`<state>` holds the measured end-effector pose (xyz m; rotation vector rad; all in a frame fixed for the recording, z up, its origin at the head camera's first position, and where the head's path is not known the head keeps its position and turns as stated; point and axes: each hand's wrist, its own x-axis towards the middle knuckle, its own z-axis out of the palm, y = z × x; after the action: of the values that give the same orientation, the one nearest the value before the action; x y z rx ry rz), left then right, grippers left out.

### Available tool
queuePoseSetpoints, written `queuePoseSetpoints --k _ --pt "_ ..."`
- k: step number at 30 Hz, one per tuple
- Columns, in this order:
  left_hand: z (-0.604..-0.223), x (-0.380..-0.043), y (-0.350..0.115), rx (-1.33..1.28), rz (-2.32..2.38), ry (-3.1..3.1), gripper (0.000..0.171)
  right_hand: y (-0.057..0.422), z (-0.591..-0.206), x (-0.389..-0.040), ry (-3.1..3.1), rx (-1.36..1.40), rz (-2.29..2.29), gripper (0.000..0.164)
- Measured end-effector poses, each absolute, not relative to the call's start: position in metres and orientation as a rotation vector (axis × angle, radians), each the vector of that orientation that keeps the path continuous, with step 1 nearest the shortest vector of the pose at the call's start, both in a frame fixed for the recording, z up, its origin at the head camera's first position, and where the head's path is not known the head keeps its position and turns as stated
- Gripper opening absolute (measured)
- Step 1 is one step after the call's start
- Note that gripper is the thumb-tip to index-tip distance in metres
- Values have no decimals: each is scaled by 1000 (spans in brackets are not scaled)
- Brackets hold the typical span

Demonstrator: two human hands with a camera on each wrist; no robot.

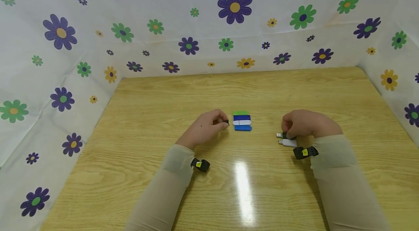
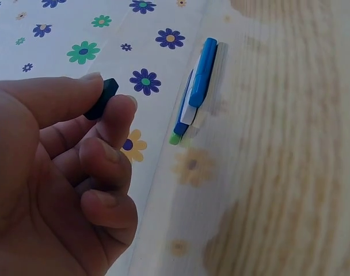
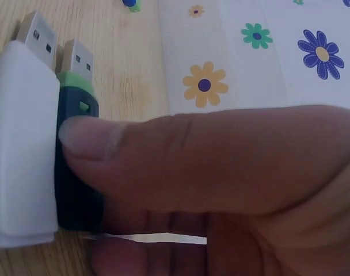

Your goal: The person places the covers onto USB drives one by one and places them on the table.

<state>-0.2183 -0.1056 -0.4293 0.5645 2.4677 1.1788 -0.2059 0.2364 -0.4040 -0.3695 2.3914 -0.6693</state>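
My left hand [image 1: 209, 125] pinches a small dark cap [image 2: 102, 99] between thumb and forefinger, just left of a row of flash drives. In that row lie a green one [image 1: 240, 113], a dark blue one [image 1: 242, 117], a white one [image 1: 242, 122] and a light blue one [image 1: 243, 128]. Over on the right, my right hand [image 1: 302, 123] holds a dark flash drive [image 3: 78, 172] with a green collar, its metal plug bare. Right beside that drive is a white flash drive [image 3: 22, 144], its plug uncovered too. The right fingertips are partly hidden behind the thumb.
A wooden table [image 1: 163, 96] carries everything. White flowered cloth [image 1: 209, 34] hangs along its back and sides. Each wrist wears a black strap [image 1: 200, 164] with a yellow mark. Glare [image 1: 243, 194] brightens the near middle of the tabletop.
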Motion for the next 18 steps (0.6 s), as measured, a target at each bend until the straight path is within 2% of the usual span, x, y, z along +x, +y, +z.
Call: queuePoseSetpoints --k 11,18 --pt "-435 -218 -104 569 1191 2434 12 233 -407 -210 2457 -394 -617 4" --pt "-435 -217 -102 585 1216 2415 14 220 -406 -212 2554 -444 -722 10"
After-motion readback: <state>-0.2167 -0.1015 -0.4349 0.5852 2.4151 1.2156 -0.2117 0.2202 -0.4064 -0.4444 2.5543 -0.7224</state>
